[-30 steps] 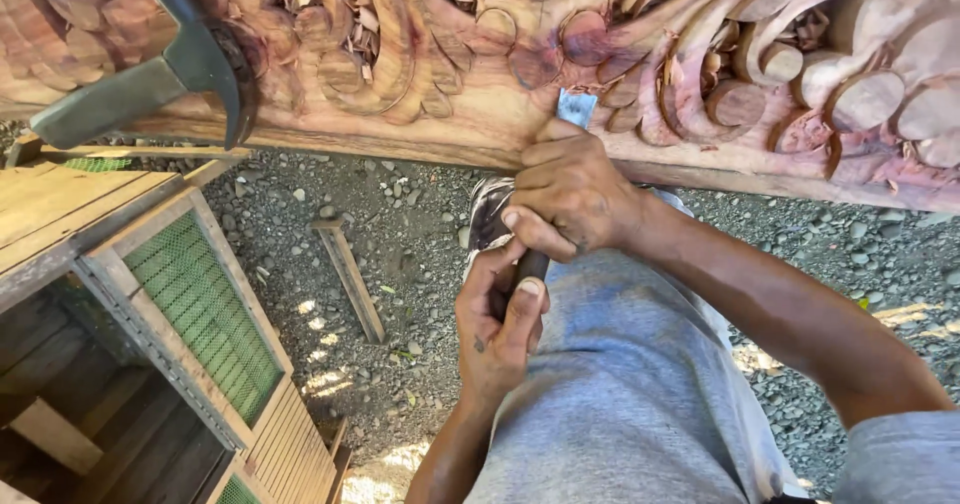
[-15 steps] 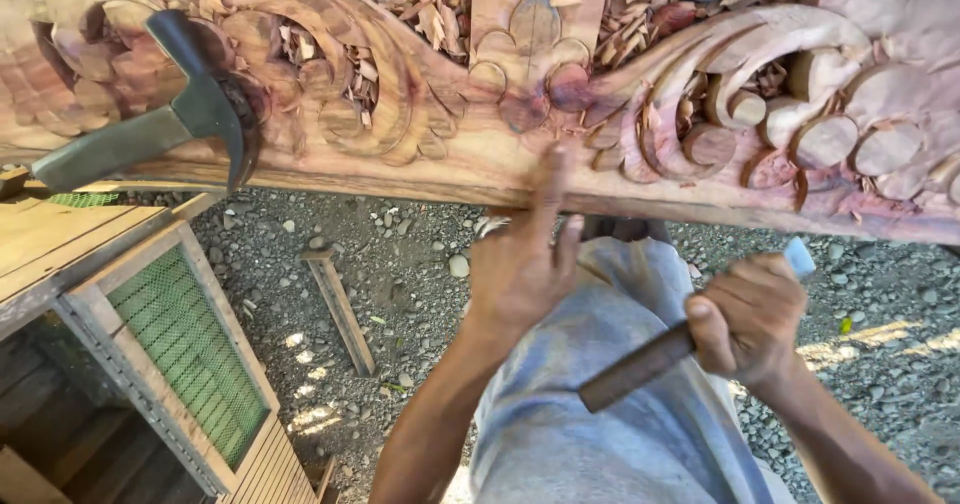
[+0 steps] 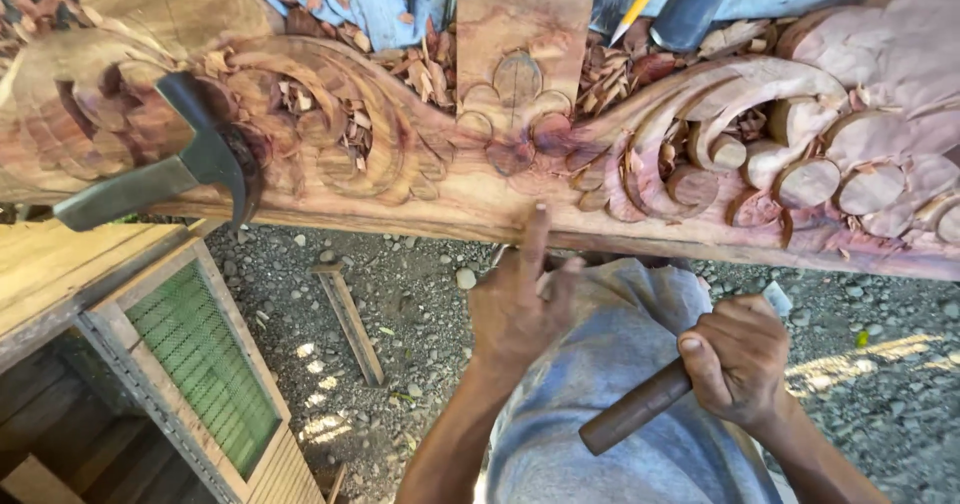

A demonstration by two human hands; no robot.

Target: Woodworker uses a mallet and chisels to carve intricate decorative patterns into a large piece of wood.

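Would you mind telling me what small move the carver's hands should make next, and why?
Probably bring the chisel, held in the right hand, up to the carved wooden beam where the left hand points a finger at its lower edge. The blade is away from the wood, so no cut can start.

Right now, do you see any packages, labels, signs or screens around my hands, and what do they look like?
None in view: no package, label, sign or screen.
Left hand: one finger touches the carved wood beam.
Right hand: grips a chisel with a brown wooden handle.
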